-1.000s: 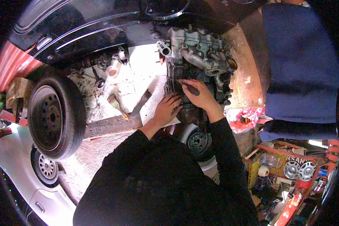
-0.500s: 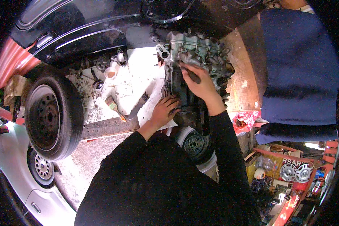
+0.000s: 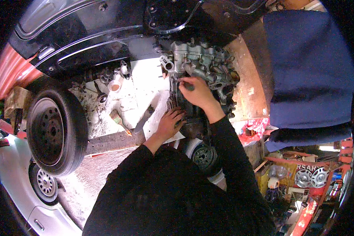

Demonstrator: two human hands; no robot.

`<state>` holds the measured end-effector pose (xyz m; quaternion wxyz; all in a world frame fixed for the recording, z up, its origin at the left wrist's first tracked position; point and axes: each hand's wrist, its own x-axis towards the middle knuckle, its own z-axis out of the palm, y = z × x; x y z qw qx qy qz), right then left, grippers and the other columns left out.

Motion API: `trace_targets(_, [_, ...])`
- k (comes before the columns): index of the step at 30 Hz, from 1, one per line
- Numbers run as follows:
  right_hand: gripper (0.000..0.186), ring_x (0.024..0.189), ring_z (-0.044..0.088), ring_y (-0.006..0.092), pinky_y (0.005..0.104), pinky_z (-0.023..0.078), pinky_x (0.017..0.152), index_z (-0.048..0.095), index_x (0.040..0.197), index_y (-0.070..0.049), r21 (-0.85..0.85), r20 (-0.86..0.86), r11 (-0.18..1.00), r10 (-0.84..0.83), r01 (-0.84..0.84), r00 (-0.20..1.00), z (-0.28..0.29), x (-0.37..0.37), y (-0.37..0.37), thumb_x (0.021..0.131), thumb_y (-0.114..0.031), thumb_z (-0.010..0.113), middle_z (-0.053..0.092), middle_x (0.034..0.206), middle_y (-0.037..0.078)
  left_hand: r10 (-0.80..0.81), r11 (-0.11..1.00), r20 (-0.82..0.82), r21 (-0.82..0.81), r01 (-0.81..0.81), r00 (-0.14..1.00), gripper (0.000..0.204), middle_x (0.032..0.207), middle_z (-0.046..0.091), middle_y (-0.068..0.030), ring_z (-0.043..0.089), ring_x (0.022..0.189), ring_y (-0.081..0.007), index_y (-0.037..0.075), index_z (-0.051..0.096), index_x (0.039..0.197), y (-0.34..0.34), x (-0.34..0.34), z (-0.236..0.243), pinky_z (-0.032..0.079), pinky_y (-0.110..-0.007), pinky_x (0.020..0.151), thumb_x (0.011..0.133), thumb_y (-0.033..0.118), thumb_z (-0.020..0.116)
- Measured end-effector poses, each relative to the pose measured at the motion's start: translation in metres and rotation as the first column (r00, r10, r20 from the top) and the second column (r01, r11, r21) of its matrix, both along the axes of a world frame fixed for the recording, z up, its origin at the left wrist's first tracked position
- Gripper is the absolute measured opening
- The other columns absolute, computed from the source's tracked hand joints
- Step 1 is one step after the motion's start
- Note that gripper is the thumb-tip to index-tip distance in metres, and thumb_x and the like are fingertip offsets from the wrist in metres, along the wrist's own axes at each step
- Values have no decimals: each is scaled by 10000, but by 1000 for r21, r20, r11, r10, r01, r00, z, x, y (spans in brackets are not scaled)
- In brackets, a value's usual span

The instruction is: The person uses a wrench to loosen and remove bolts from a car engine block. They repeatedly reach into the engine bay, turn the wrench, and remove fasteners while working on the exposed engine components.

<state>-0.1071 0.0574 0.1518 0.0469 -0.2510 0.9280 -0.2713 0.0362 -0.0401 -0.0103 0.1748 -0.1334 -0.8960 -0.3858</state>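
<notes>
A greasy engine with a metal manifold stands at centre right, on its side of the white sheet. My right hand is closed on something dark, too hidden to name, at the upper left of the engine's dark block, just below the manifold. My left hand lies lower, its fingers apart and slightly bent over the block's left edge. A paintbrush lies left of that hand, near small metal parts and a shallow round cup.
An upright wheel stands at left, beside a silver car. A dark car body panel spans the top. A blue cloth hangs at right, near crumpled red-and-white plastic. Hubcaps and clutter fill the lower right.
My right hand has moved up along the engine, closer to the manifold. My left hand stays on the block's edge. The whole view has shifted slightly.
</notes>
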Motion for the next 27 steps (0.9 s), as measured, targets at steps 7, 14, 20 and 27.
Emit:
trace_targets(7, [310, 1005, 712, 384, 396, 542, 917, 758, 1133, -65, -98, -248, 995, -16, -9, 969, -12, -15, -2, 956, -299, 654, 759, 1050, 172, -23, 999, -11, 26, 23, 1000, 394, 1308, 641, -101, 546, 1314, -311, 100, 663, 1281, -1, -3, 4, 472, -462, 1081, 938, 289, 713])
trace_targets(14, [295, 1014, 731, 348, 374, 547, 903, 748, 1175, -67, -234, -194, 960, 110, -155, 975, 27, -12, -40, 973, -251, 636, 759, 1079, 184, -46, 997, -10, 69, 47, 999, 405, 1373, 619, -157, 566, 1285, -392, 111, 667, 1287, -5, -2, -1, 479, -509, 1073, 936, 308, 715])
trace_targets(20, [323, 992, 730, 302, 374, 562, 906, 745, 1198, -78, -216, 7, 976, 2, 0, 1000, -14, -56, -52, 996, -301, 630, 766, 1110, 121, -34, 999, 48, 23, 33, 998, 402, 1336, 628, -111, 536, 1316, -338, 113, 651, 1303, 1, -3, 3, 464, -472, 1099, 956, 312, 692])
trace_targets(27, [286, 758, 623, 56, 228, 511, 683, 731, 1259, -81, -598, 322, 789, 73, 143, 944, 19, -37, -59, 1089, -198, 534, 705, 870, -20, -42, 999, 64, 37, 39, 997, 399, 1363, 616, -128, 525, 1329, -341, 101, 652, 1305, -1, -3, 1, 451, -469, 1117, 970, 317, 676])
